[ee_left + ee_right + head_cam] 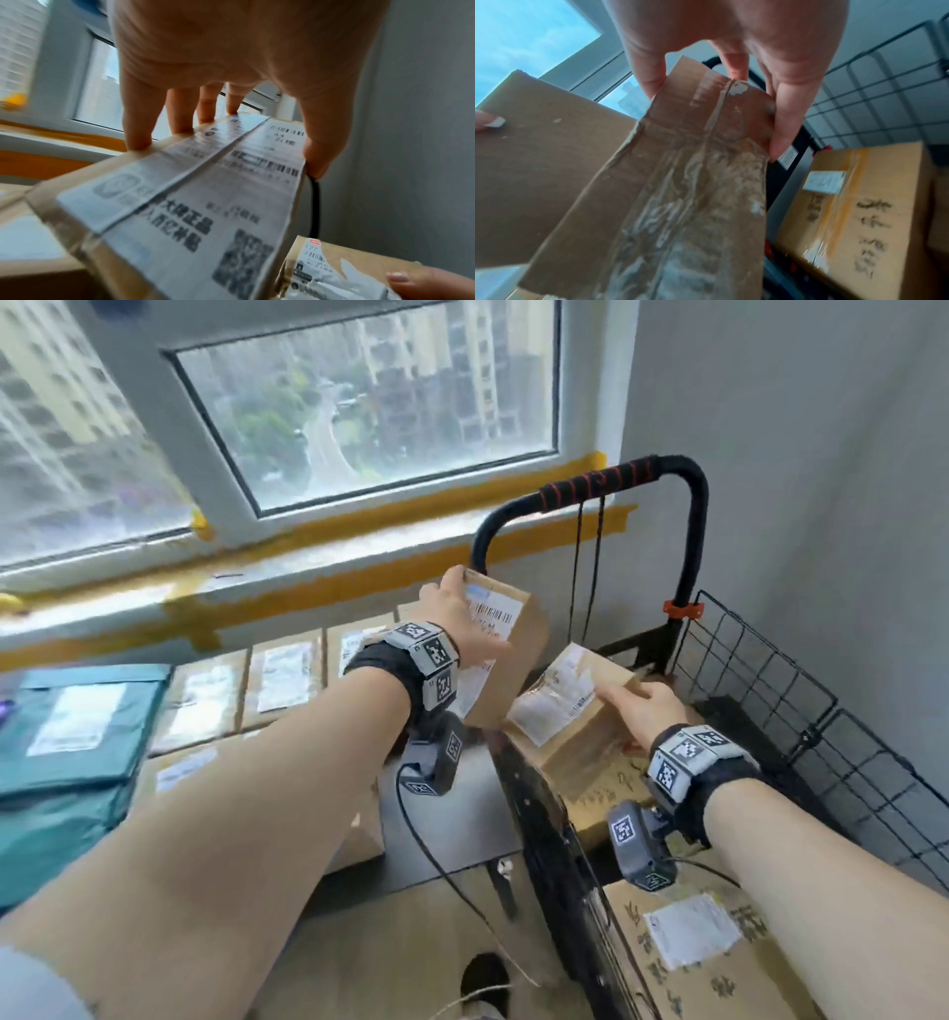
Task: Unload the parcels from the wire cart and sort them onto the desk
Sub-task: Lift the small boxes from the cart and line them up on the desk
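Parcels were in both hands at once, held in the air between the wire cart [801,690] and the desk [452,819]. The left hand [457,613] gripped a labelled box [506,649] from above, fingers [138,130] down one long edge and thumb down the other, the box tilted and raised just desk-side of the cart's handle [616,480]. The right hand [637,711] pinched a smaller taped box [570,716] by its far end, low over the cart's near rim, close beside the first box; whether the two touched could not be told.

The likeliest slip, in my judgement, lay with the taped box: it was held at one end only, its tape looked slick and wrinkled, and it could swing or slide out and drop back onto the marked cartons [698,947] in the cart. The two boxes could also knock together on the way across. Desk-side of the cart, rows of sorted parcels [287,675] and a teal mailer [77,721] already lay close together, so a careless set-down might shove them out of line. A cable [441,870] hanging from the left wrist might snag on the cart's frame.
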A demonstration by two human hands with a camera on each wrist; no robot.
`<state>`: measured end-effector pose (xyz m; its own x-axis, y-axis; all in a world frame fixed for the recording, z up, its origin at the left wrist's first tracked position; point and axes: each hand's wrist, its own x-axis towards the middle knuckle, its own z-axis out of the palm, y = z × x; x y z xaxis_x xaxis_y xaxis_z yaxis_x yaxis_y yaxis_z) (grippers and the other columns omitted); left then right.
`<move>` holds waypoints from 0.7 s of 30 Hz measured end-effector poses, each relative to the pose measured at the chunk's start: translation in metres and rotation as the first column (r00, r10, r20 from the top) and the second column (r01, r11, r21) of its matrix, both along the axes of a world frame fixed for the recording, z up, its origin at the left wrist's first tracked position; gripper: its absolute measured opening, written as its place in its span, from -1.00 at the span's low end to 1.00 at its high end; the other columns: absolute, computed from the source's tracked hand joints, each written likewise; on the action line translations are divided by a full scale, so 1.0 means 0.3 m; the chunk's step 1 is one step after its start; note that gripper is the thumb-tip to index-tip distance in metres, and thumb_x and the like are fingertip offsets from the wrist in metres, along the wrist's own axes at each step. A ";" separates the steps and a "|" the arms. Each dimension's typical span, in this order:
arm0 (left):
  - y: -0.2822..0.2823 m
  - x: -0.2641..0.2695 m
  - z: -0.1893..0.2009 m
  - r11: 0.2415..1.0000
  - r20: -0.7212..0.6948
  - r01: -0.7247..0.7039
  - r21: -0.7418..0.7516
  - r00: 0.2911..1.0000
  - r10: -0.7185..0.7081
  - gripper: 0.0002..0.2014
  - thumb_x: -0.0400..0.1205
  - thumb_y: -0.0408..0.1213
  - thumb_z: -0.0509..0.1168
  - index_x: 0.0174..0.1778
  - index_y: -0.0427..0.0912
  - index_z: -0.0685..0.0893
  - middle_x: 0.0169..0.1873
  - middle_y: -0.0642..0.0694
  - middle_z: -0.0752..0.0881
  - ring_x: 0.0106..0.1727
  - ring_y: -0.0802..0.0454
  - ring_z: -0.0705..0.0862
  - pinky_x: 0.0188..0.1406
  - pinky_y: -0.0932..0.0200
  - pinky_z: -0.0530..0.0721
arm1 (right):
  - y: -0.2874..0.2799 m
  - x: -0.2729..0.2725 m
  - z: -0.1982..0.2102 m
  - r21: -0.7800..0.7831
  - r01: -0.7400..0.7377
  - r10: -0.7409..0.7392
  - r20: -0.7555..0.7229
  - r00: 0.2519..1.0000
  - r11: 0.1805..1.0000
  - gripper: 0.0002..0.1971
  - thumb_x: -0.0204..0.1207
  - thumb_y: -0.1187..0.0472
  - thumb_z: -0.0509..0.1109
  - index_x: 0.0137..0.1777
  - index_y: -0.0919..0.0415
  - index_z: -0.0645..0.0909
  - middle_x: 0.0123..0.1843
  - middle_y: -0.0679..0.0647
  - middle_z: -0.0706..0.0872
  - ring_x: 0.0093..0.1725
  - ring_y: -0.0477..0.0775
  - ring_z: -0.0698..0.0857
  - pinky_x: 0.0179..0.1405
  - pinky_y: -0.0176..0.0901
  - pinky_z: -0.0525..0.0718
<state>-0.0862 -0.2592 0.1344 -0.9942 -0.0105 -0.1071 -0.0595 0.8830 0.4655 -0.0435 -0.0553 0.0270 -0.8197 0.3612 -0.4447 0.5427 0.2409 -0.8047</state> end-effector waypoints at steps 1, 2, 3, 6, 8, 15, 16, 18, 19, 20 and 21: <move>-0.051 0.019 -0.002 0.999 0.004 -0.030 -0.020 1.000 0.030 -0.03 0.34 0.02 0.54 0.58 -0.01 0.12 0.31 -0.16 0.41 0.14 -0.06 0.50 -0.06 0.12 0.52 | -0.043 0.002 -0.006 -0.017 -0.034 0.034 0.002 0.999 0.999 -0.23 0.22 -0.27 0.45 0.38 0.12 0.45 0.18 0.14 0.62 0.13 0.24 0.62 0.19 0.26 0.65; -0.098 0.040 -0.006 0.998 0.006 -0.058 -0.039 0.998 0.059 -0.03 0.33 0.03 0.54 0.57 -0.02 0.13 0.29 -0.16 0.43 0.16 -0.07 0.51 -0.08 0.13 0.51 | -0.087 0.007 -0.008 -0.036 -0.068 0.068 0.019 0.997 0.997 -0.27 0.28 -0.23 0.45 0.38 0.15 0.44 0.15 0.13 0.60 0.11 0.22 0.62 0.20 0.26 0.65; -0.141 0.057 -0.014 0.995 0.010 -0.085 -0.050 0.996 0.086 -0.06 0.34 0.03 0.53 0.56 -0.04 0.16 0.24 -0.15 0.45 0.11 -0.06 0.51 -0.13 0.17 0.50 | -0.127 0.011 -0.016 -0.062 -0.105 0.107 0.035 0.994 0.993 -0.31 0.32 -0.19 0.46 0.37 0.16 0.43 0.15 0.13 0.60 0.11 0.22 0.62 0.22 0.27 0.64; -0.246 0.098 -0.060 0.985 0.046 -0.169 -0.042 0.984 0.171 -0.14 0.33 0.05 0.54 0.46 -0.07 0.26 -0.01 -0.05 0.44 -0.10 0.02 0.48 -0.37 0.25 0.45 | -0.234 0.018 -0.056 -0.083 -0.213 0.221 0.096 0.971 0.973 -0.34 0.27 -0.19 0.49 0.30 0.12 0.45 0.15 0.13 0.62 0.14 0.22 0.63 0.23 0.27 0.63; -0.303 0.113 -0.101 0.974 0.074 -0.222 -0.033 0.972 0.224 -0.14 0.29 0.11 0.54 0.40 -0.07 0.28 -0.09 -0.01 0.42 -0.13 0.02 0.53 -0.31 0.17 0.57 | -0.289 0.012 -0.110 -0.081 -0.258 0.266 0.120 0.956 0.963 -0.28 0.15 -0.24 0.49 0.29 0.08 0.49 0.15 0.12 0.62 0.16 0.21 0.62 0.23 0.25 0.63; -0.426 0.103 -0.145 0.954 0.102 -0.296 0.042 0.951 0.290 0.05 0.10 0.32 0.47 0.46 -0.04 0.26 0.27 -0.20 0.51 0.15 -0.13 0.64 0.10 -0.09 0.73 | -0.431 0.038 -0.220 -0.225 -0.158 0.209 0.225 0.952 0.962 -0.54 0.37 -0.09 0.46 0.13 0.10 0.39 0.07 0.12 0.53 0.13 0.23 0.56 0.22 0.28 0.64; -0.432 0.097 -0.142 0.958 0.082 -0.284 0.047 0.957 0.280 -0.02 0.11 0.30 0.48 0.39 -0.06 0.31 0.23 -0.17 0.54 0.13 -0.11 0.64 0.08 -0.08 0.73 | -0.447 0.050 -0.226 -0.233 -0.136 0.192 0.240 0.952 0.963 -0.55 0.38 -0.07 0.44 0.14 0.13 0.40 0.05 0.12 0.53 0.13 0.23 0.56 0.21 0.29 0.64; -0.436 0.081 -0.137 0.967 0.035 -0.251 0.037 0.968 0.250 -0.14 0.19 0.23 0.51 0.30 -0.07 0.34 0.14 -0.11 0.56 0.11 -0.08 0.62 0.07 -0.07 0.72 | -0.471 0.070 -0.247 -0.227 -0.085 0.140 0.238 0.961 0.970 -0.50 0.38 -0.06 0.43 0.21 0.19 0.43 0.06 0.15 0.55 0.14 0.26 0.56 0.17 0.27 0.67; -0.436 0.069 -0.140 0.972 0.025 -0.232 0.036 0.973 0.232 -0.12 0.22 0.21 0.52 0.37 -0.07 0.32 0.17 -0.10 0.54 0.13 -0.07 0.60 0.08 -0.08 0.71 | -0.477 0.079 -0.254 -0.211 -0.053 0.104 0.239 0.965 0.976 -0.44 0.34 -0.07 0.44 0.26 0.21 0.44 0.11 0.17 0.56 0.15 0.27 0.56 0.13 0.25 0.69; -0.434 0.059 -0.140 0.976 0.025 -0.215 0.041 0.977 0.214 -0.05 0.24 0.20 0.52 0.47 -0.07 0.26 0.22 -0.09 0.52 0.14 -0.06 0.59 0.08 -0.06 0.71 | -0.480 0.089 -0.252 -0.177 -0.027 0.070 0.240 0.968 0.984 -0.38 0.32 -0.08 0.44 0.30 0.23 0.44 0.17 0.20 0.57 0.18 0.29 0.56 0.10 0.18 0.70; -0.429 0.050 -0.140 0.979 0.026 -0.199 0.046 0.980 0.198 0.01 0.25 0.19 0.51 0.54 -0.05 0.18 0.25 -0.09 0.49 0.12 -0.03 0.57 0.05 -0.01 0.71 | -0.480 0.096 -0.261 -0.136 0.000 0.033 0.238 0.971 0.991 -0.37 0.33 -0.08 0.44 0.32 0.26 0.43 0.22 0.21 0.56 0.20 0.30 0.56 0.05 0.06 0.69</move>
